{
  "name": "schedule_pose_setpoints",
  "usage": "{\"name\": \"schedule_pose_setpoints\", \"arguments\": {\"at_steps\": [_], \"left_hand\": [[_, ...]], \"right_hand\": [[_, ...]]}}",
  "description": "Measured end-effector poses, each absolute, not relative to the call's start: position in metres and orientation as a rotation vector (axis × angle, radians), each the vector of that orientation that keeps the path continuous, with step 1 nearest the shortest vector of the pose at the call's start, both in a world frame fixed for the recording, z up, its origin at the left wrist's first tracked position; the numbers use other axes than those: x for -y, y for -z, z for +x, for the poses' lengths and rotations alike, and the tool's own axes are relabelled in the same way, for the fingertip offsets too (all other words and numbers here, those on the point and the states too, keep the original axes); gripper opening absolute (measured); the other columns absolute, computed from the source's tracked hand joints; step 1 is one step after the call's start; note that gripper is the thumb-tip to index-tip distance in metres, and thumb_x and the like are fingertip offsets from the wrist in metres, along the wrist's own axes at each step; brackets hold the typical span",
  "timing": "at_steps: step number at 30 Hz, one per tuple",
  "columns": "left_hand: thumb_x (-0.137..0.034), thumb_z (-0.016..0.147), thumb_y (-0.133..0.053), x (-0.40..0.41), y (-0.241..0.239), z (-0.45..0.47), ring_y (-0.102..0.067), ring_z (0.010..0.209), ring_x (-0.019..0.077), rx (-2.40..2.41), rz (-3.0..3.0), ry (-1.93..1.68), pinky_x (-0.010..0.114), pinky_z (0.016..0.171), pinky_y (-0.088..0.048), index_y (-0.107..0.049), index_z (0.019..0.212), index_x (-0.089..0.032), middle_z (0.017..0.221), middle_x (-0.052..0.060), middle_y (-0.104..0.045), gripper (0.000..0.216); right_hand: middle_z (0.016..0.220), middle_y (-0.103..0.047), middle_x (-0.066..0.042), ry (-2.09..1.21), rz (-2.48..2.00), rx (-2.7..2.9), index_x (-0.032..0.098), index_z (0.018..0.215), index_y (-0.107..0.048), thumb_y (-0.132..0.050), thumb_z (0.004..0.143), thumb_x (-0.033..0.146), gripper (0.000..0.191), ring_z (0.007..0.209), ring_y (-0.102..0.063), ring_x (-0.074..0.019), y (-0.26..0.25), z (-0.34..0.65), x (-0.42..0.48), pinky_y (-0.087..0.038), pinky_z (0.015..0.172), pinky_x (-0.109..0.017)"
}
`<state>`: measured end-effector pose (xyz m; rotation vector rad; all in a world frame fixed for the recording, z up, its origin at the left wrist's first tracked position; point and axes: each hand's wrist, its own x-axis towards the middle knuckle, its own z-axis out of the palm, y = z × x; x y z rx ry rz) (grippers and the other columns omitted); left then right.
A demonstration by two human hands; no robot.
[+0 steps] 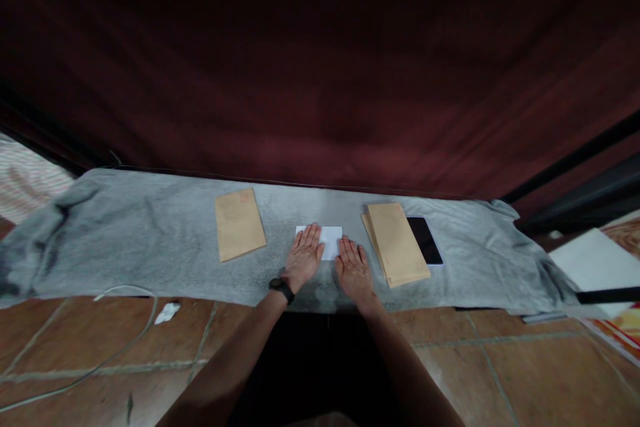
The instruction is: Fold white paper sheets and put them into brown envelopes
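Note:
A small white sheet of paper (pixel 331 240) lies flat on the grey cloth in front of me. My left hand (pixel 303 256), with a dark watch on its wrist, rests flat over the paper's left part, fingers stretched out. At the paper's right edge my right hand (pixel 354 271) lies palm down, also flat with fingers extended. Part of the sheet is hidden beneath the left hand. Just right of my right hand is a small stack of brown envelopes (pixel 397 243). A single brown envelope (pixel 240 225) lies farther to the left.
A dark-screened tablet or phone (pixel 425 240) sits partly under the envelope stack. The grey cloth (pixel 165 233) covers a long, narrow surface before a dark red curtain (pixel 320 113). A white cable (pixel 145 330) and a crumpled tissue (pixel 167 312) lie on the tiled floor.

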<state>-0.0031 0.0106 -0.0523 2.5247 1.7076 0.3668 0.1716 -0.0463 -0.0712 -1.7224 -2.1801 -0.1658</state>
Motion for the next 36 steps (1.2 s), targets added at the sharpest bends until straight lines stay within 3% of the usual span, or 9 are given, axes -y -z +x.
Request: {"name": "schedule_pose_setpoints", "arguments": {"at_steps": [6, 10, 19, 29, 36], "left_hand": [[-0.033, 0.103, -0.026, -0.006, 0.057, -0.030, -0.030, 0.151, 0.0228, -1.875, 2.446, -0.383, 0.045, 0.125, -0.021, -0.035, 0.157, -0.012, 0.161, 0.011, -0.037, 0.058], [-0.033, 0.103, -0.026, -0.003, 0.055, -0.035, -0.030, 0.151, 0.0237, -1.891, 2.446, -0.370, 0.045, 0.125, -0.021, -0.036, 0.156, -0.010, 0.161, 0.012, -0.037, 0.058], [-0.030, 0.103, -0.027, -0.002, 0.050, -0.034, -0.028, 0.152, 0.0243, -1.888, 2.475, -0.264, 0.043, 0.126, -0.020, -0.037, 0.155, -0.008, 0.162, 0.012, -0.034, 0.057], [-0.033, 0.103, -0.030, 0.000, 0.051, -0.034, -0.030, 0.151, 0.0261, -1.893, 2.434, -0.362, 0.045, 0.125, -0.020, -0.038, 0.154, -0.007, 0.161, 0.016, -0.036, 0.057], [-0.031, 0.102, -0.033, 0.010, 0.052, -0.038, -0.038, 0.147, 0.0309, -1.918, 2.357, -0.547, 0.049, 0.121, -0.030, -0.042, 0.150, -0.003, 0.156, 0.020, -0.044, 0.056]], "right_hand": [[0.156, -0.043, -0.017, 0.137, -1.734, 2.182, 0.011, 0.155, -0.037, -0.040, 0.104, 0.026, 0.052, 0.146, -0.040, -0.0276, 0.069, 0.172, 0.048, -0.030, 0.119, -0.052], [0.156, -0.043, -0.016, 0.106, -1.755, 2.123, 0.012, 0.157, -0.034, -0.034, 0.106, 0.028, 0.053, 0.147, -0.039, -0.0274, 0.065, 0.165, 0.044, -0.029, 0.120, -0.052], [0.163, -0.032, -0.005, -0.175, -1.727, 2.235, 0.018, 0.158, -0.031, -0.025, 0.108, 0.035, 0.053, 0.151, -0.031, -0.0199, 0.062, 0.119, 0.019, -0.020, 0.126, -0.044], [0.160, -0.036, -0.014, -0.013, -1.796, 2.109, 0.010, 0.157, -0.033, -0.032, 0.107, 0.036, 0.057, 0.149, -0.034, -0.0272, 0.072, 0.139, 0.025, -0.023, 0.123, -0.049], [0.158, -0.040, -0.016, 0.065, -1.783, 2.074, 0.010, 0.157, -0.033, -0.036, 0.106, 0.035, 0.057, 0.147, -0.037, -0.0281, 0.072, 0.148, 0.029, -0.026, 0.122, -0.049]]}}
